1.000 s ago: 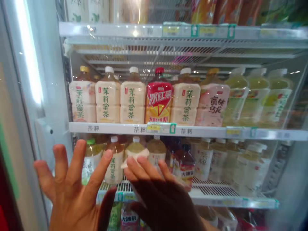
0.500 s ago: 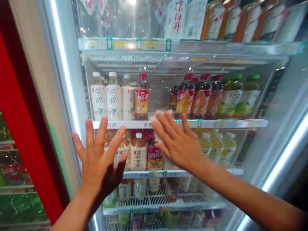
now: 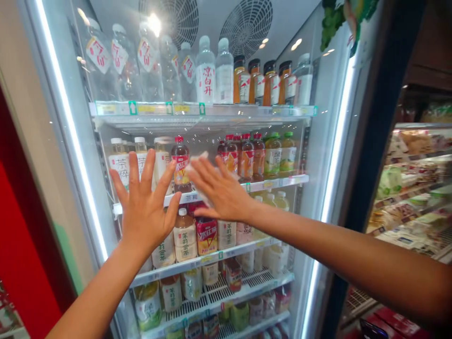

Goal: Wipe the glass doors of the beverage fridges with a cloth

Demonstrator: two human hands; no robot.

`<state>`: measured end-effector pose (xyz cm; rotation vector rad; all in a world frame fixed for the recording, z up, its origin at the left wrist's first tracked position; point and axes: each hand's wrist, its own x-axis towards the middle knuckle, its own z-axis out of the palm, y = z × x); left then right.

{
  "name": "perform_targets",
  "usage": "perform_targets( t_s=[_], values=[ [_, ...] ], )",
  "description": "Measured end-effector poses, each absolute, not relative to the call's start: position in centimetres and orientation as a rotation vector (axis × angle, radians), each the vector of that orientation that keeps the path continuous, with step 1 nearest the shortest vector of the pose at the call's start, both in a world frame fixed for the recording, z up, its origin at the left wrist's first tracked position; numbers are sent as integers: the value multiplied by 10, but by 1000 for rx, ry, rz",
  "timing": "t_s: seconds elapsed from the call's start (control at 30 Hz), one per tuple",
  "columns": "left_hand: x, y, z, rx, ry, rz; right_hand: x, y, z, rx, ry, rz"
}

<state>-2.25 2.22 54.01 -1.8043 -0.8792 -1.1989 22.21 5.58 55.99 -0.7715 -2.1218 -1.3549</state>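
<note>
My left hand [image 3: 146,200] lies against the glass door [image 3: 208,125] of a drinks cooler, its fingers spread and nothing in it. To its right, my right hand [image 3: 222,188] presses a crumpled white cloth [image 3: 202,155] flat on the same glass. The cloth is mostly hidden under the fingers and shows at their tips. Behind the glass, near the right fingertips, stands a red-capped tea bottle [image 3: 181,162]. White-capped bottles [image 3: 119,162] stand behind the left fingers.
Clear water bottles [image 3: 205,70] fill the upper shelf, below two round fan grilles [image 3: 247,26]. Bright light strips [image 3: 72,127] run down both sides. On the left is a red panel [image 3: 26,226]; an open chiller shelf [image 3: 409,188] with packed goods is on the right.
The view has tilted up and swung right, showing more of the cooler's top and the neighbouring chiller. My right hand has slid left with the cloth, closer to my left hand, which stays spread.
</note>
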Motion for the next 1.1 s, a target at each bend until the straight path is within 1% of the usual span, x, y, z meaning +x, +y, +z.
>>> perform_targets(
  t_s=[0.07, 0.1, 0.2, 0.27, 0.43, 0.5, 0.6, 0.67, 0.77, 0.83, 1.0, 1.03, 1.1],
  values=[
    [-17, 26, 544, -1817, -861, -1203, 226, 58, 561, -653, -2258, -1427],
    [-15, 28, 547, -1819, -854, -1204, 230, 60, 566, -665, -2246, -1431],
    [-8, 34, 553, -1824, -854, -1197, 238, 67, 587, -916, -1943, -1323],
    [-4, 38, 556, -1827, -854, -1198, 239, 69, 594, -985, -1812, -1287],
    [15, 44, 561, -1820, -841, -1191, 260, 67, 585, -744, -2112, -1503],
    [27, 44, 563, -1803, -833, -1192, 287, 70, 591, -873, -2023, -1469],
    [53, 44, 566, -1814, -815, -1194, 325, 71, 602, -1149, -1733, -1298],
    [74, 45, 567, -1845, -805, -1198, 340, 67, 597, -1173, -1756, -1279],
    [110, 47, 565, -1891, -770, -1191, 364, 58, 580, -990, -2138, -1396],
    [133, 48, 563, -1914, -745, -1174, 393, 57, 577, -952, -2244, -1417],
    [188, 54, 557, -1931, -722, -1186, 474, 73, 582, -1206, -1714, -1208],
    [199, 56, 556, -1938, -723, -1186, 481, 75, 578, -1199, -1673, -1179],
    [221, 59, 555, -1942, -727, -1186, 489, 75, 566, -1126, -1760, -1192]
  ],
)
